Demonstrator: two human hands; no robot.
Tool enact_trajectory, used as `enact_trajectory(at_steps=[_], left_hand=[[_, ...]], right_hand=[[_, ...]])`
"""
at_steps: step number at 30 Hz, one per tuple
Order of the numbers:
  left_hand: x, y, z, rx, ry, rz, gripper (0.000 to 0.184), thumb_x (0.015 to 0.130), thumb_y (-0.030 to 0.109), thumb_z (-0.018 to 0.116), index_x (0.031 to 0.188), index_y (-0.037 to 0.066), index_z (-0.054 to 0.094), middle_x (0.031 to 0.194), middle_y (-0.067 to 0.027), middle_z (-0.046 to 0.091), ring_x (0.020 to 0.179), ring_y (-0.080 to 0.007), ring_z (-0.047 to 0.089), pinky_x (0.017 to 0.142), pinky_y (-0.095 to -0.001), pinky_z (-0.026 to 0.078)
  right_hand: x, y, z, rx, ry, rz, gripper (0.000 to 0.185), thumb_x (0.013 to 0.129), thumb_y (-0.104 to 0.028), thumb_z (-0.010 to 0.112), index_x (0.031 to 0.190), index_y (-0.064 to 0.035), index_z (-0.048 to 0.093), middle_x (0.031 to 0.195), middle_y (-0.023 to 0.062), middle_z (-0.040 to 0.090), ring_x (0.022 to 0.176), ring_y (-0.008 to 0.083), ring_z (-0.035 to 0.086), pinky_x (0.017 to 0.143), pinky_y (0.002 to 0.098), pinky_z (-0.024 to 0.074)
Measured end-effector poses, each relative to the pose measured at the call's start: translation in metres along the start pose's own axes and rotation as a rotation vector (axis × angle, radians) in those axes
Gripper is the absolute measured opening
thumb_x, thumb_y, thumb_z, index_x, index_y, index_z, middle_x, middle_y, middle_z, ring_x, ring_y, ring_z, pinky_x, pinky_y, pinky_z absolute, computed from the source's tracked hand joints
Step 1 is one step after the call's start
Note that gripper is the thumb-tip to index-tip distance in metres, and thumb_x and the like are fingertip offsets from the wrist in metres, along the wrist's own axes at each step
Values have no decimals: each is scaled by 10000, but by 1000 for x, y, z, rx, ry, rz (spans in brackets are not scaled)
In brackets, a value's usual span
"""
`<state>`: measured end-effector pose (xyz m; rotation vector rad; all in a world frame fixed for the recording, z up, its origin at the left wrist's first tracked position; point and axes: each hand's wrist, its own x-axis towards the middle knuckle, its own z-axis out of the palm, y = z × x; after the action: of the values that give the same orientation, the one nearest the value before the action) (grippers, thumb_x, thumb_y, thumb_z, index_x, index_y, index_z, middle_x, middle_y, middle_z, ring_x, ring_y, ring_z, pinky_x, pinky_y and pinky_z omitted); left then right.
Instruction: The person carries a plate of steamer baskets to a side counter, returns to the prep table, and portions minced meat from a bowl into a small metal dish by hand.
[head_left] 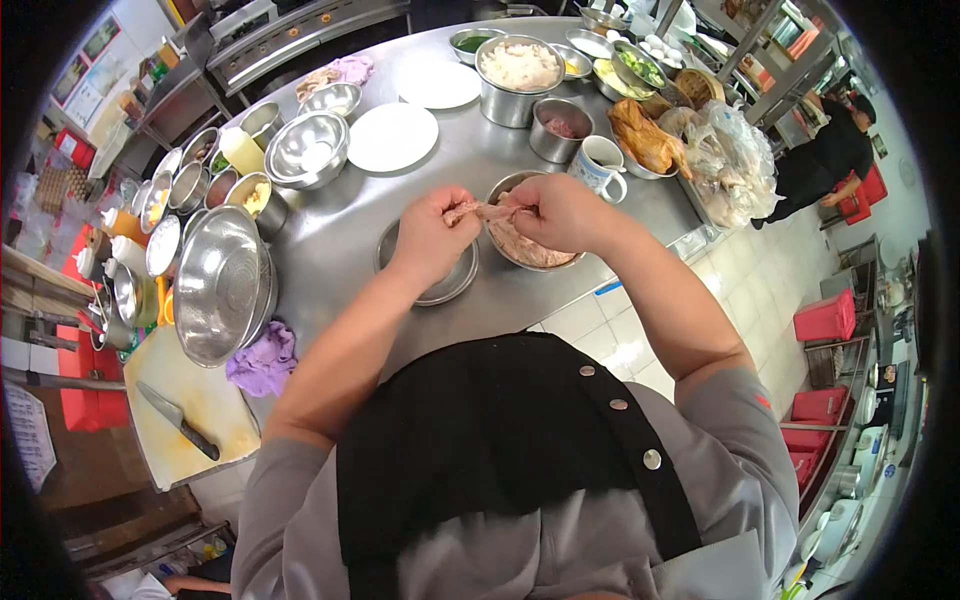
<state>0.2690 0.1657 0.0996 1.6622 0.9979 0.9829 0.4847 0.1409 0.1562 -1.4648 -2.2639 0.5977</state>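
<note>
A strip of pale pink, shredded-looking meat (490, 211) is stretched between my two hands. My left hand (435, 232) pinches one end of it, over the edge of a shallow metal bowl (455, 284). The other end is pinched by my right hand (560, 212), above a second metal bowl (508, 183). More of the pale pink meat (530, 248) fills this second bowl, partly covered by my right hand and forearm. What lies at the bottom of the shallow bowl is partly hidden behind my left hand and wrist.
White plates (393, 137), a pot of rice (521, 66) and a mug (598, 166) stand beyond my hands. Large metal bowls (222, 285), a purple cloth (264, 357) and a knife (178, 420) on a cutting board (165, 367) are at left. Another person (822, 150) stands at right.
</note>
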Motion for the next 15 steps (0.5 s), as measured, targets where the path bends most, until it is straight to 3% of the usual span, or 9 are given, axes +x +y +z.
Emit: enact_trajectory(at_steps=[3,15], left_hand=[[2,-3,2,-88,14,-19,124,814,88,640,900,0,645,713,17,583,649,-58,491,606,-238,430],[19,-2,-1,70,175,-123,140,812,111,648,882,-9,671,688,-3,605,624,-64,508,573,-256,434]], right_hand=[[-1,-2,1,-22,43,-15,207,809,-223,601,870,-66,721,830,166,682,779,367,647,703,437,523],[0,-6,14,-158,149,1,212,799,-269,602,798,-82,704,761,150,670,730,362,645,672,463,519]])
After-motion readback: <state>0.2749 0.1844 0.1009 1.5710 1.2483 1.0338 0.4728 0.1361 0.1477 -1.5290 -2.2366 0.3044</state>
